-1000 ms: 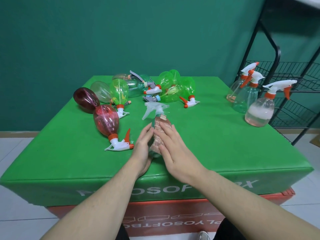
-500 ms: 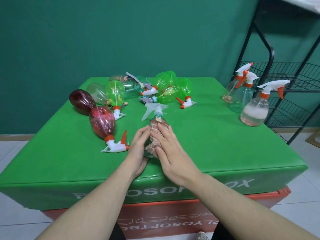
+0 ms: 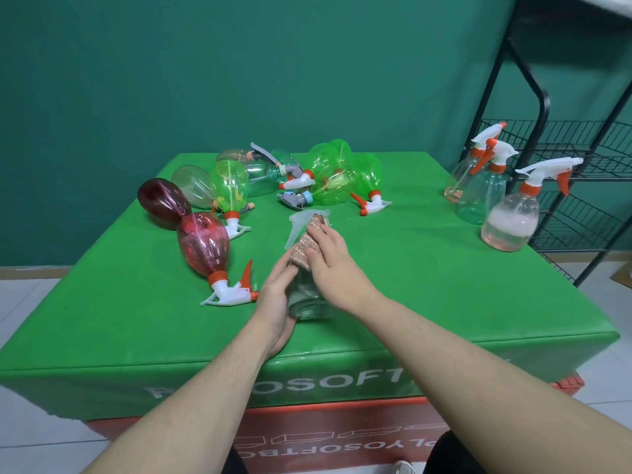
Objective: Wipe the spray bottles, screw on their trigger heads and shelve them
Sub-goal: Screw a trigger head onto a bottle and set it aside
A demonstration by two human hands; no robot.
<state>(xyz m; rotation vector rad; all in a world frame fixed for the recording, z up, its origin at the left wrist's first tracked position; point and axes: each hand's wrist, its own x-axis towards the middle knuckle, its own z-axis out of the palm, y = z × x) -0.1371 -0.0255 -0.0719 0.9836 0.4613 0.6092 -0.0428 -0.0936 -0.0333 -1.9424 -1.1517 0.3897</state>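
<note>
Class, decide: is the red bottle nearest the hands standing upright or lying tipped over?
Tipped over. The red bottle lies on its side on the green table, trigger head toward the front edge.

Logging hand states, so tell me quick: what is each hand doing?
Left hand: holds the clear bottle.
Right hand: presses a cloth on the bottle's neck.
</note>
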